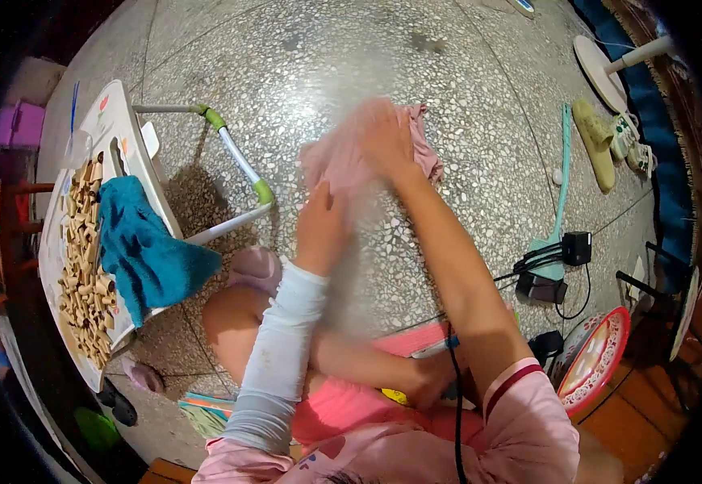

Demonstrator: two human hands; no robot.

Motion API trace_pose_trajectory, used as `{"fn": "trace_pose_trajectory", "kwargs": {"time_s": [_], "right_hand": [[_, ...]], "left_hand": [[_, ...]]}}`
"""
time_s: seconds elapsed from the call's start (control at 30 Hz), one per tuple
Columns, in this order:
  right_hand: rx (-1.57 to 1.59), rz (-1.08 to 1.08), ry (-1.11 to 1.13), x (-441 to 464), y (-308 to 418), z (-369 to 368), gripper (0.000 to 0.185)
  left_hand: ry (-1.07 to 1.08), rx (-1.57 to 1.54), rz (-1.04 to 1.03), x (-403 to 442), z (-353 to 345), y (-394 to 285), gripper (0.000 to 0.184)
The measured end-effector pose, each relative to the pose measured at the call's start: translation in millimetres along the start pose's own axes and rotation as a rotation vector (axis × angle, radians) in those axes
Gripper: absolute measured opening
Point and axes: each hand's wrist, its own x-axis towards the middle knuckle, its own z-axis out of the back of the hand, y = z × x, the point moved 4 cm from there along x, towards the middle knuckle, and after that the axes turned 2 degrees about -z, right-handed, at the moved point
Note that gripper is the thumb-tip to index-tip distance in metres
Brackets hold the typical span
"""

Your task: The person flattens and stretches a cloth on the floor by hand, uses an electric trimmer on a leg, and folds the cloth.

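Note:
A crumpled pink cloth, perhaps a garment, lies on the speckled floor in front of me. At its near left edge, my left hand is closed on the fabric, its fingertips partly lost in it. My right hand rests on top of the cloth, fingers stretched out and flat, pointing up and left. A hazy smear down the middle of the view blurs part of the cloth and the inner side of both hands. A pale sleeve cover wraps my left forearm.
To the left stands a white folding table bearing many small wooden pieces and a teal towel. Rightward lie a teal fly swatter, a black adapter with cables, slippers and a red-rimmed tray.

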Motion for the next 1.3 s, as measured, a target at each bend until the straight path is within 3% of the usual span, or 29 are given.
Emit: {"fn": "trace_pose_trajectory", "kwargs": {"time_s": [0.17, 0.27, 0.37, 0.47, 0.63, 0.7, 0.77, 0.87, 0.97, 1.07, 1.17, 1.3], "right_hand": [[-0.033, -0.185, 0.370, -18, 38, 16, 0.061], [-0.001, -0.142, 0.278, -19, 43, 30, 0.058], [0.012, -0.208, 0.385, -12, 25, 9, 0.063], [0.005, -0.263, 0.358, 12, -11, -23, 0.061], [-0.325, -0.240, 0.517, 60, -20, -16, 0.058], [-0.288, -0.301, 0.472, 64, -14, -29, 0.058], [-0.030, -0.414, 0.311, 58, -12, -61, 0.059], [-0.102, -0.236, 0.298, 62, 26, -42, 0.062], [0.173, -0.093, 0.245, 56, 47, -20, 0.064], [0.203, 0.141, 0.154, 20, 75, -62, 0.054], [0.251, 0.354, 0.191, -14, 91, -40, 0.060], [0.621, 0.291, 0.475, -66, 99, 27, 0.053]], "left_hand": [[-0.016, -0.012, -0.004, -3, -3, 0, 0.045], [0.110, 0.009, 0.045, -3, -2, -6, 0.046], [0.052, 0.000, 0.025, -1, 13, -20, 0.045], [-0.129, -0.005, 0.012, 4, 24, -22, 0.042], [-0.127, -0.120, -0.046, 20, 30, -27, 0.043], [-0.112, -0.149, -0.009, 19, 22, -23, 0.042], [-0.137, -0.179, 0.010, 21, 17, -22, 0.040], [-0.159, -0.165, 0.015, 20, 18, -27, 0.035], [-0.265, -0.161, -0.043, 23, 24, -33, 0.031], [-0.310, -0.170, 0.009, 21, 24, -31, 0.030], [-0.278, -0.201, -0.017, 22, 25, -26, 0.031], [-0.342, -0.230, 0.023, 23, 39, -35, 0.033]]}}
